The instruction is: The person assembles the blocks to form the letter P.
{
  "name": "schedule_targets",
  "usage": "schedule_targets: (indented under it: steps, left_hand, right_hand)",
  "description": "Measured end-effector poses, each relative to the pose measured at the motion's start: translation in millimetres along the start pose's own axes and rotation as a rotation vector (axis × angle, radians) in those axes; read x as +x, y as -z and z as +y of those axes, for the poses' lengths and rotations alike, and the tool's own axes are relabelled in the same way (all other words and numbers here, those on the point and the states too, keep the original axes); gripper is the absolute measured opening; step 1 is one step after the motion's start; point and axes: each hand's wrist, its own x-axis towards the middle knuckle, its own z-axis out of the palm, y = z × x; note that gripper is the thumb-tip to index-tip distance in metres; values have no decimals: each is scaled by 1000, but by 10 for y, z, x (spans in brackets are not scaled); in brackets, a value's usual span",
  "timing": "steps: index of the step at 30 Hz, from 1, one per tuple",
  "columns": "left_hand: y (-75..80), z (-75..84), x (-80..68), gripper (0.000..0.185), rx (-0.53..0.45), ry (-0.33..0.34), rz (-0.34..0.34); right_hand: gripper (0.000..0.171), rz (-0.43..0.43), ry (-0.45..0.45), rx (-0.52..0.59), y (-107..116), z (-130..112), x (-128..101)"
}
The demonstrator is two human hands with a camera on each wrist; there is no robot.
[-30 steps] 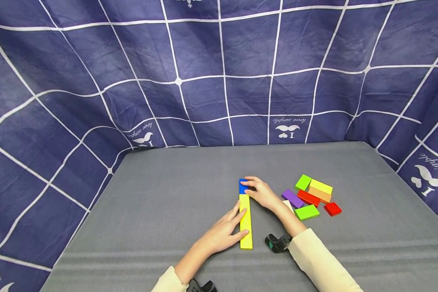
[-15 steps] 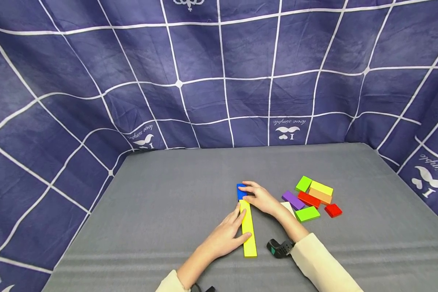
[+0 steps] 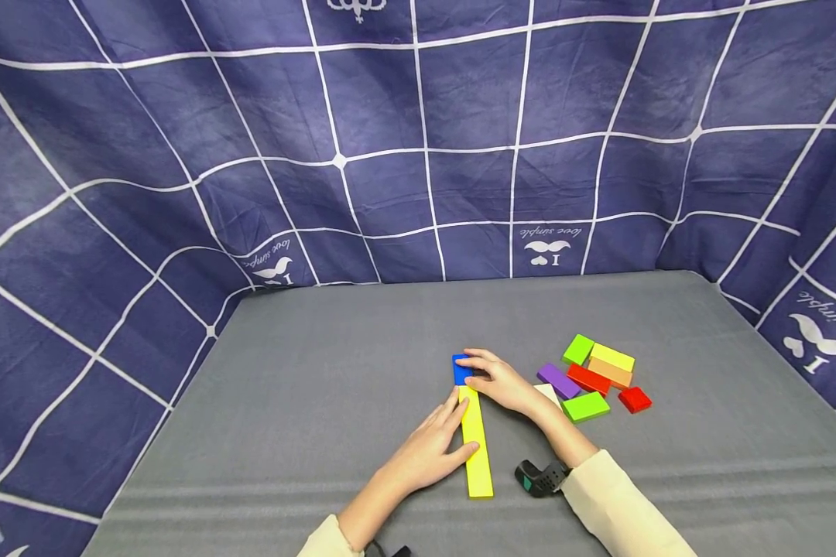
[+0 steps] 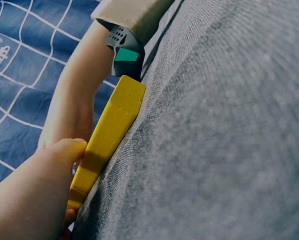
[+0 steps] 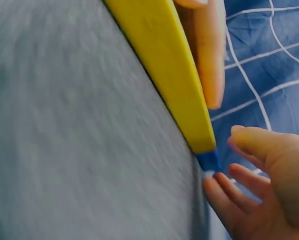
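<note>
A long yellow block [image 3: 477,462] lies flat on the table, pointing away from me. At its far end sits a small blue block [image 3: 463,370], end to end with it. My left hand [image 3: 425,449] rests along the yellow block's left side, fingers mostly straight, with thumb and fingertips touching it. My right hand [image 3: 505,385] holds the blue block, fingers over its far part and thumb by its near right corner. The right wrist view shows the blue block [image 5: 208,161] beside the right fingertips. In the left wrist view a faint line crosses the yellow block [image 4: 109,125].
To the right lie several loose blocks: purple [image 3: 559,381], red [image 3: 589,380], orange [image 3: 610,373], yellow [image 3: 612,357], green [image 3: 586,406] and a small red one [image 3: 635,399]. A cream block [image 3: 547,393] is partly behind the right forearm. Blue gridded cloth [image 3: 418,186] hangs behind the grey table [image 3: 320,348].
Both hands, the blue block and the yellow block have shifted slightly toward me. The yellow block's near end has swung a little to the right. The loose blocks have stayed put.
</note>
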Motion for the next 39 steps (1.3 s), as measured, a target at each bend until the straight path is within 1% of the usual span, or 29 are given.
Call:
schedule_targets:
  steps: [1, 4, 8, 11, 15, 17, 20, 23, 27, 31, 35, 39]
  left_hand:
    - [-1, -2, 0, 68, -6, 3, -4]
    - [-5, -7, 0, 68, -34, 15, -15]
    - [-1, -10, -1, 68, -46, 25, -8]
    - [10, -10, -4, 68, -43, 24, 3]
    - [23, -7, -8, 68, -42, 15, 8]
    - [24, -6, -9, 68, -41, 11, 7]
    - [20, -9, -9, 68, -37, 4, 6]
    - [17, -14, -12, 68, -38, 3, 6]
    - [22, -22, -21, 68, -42, 13, 6]
    - [26, -25, -26, 68, -39, 11, 7]
    - [28, -17, -22, 68, -38, 8, 3]
    - [27, -10, -16, 68, -36, 15, 4]
  right_hand:
    - [37, 7, 4, -11, 25, -6, -16]
    - [37, 66, 2, -74, 154, -13, -86]
    - [37, 175, -51, -195, 425, 36, -215]
    - [37, 220, -129, -273, 637, 138, -309]
    - [42, 250, -232, -363, 876, 305, -426]
    - [43, 263, -287, -407, 965, 379, -484]
    - [44, 272, -343, -477, 1048, 457, -548]
    - [43, 261, -349, -512, 1071, 481, -548]
    - [42, 237, -280, -531, 1027, 472, -406]
    - [40, 228, -227, -534, 922, 408, -212]
    - [38, 219, -165, -503, 771, 334, 20]
    - [39, 200, -124, -447, 611, 285, 237]
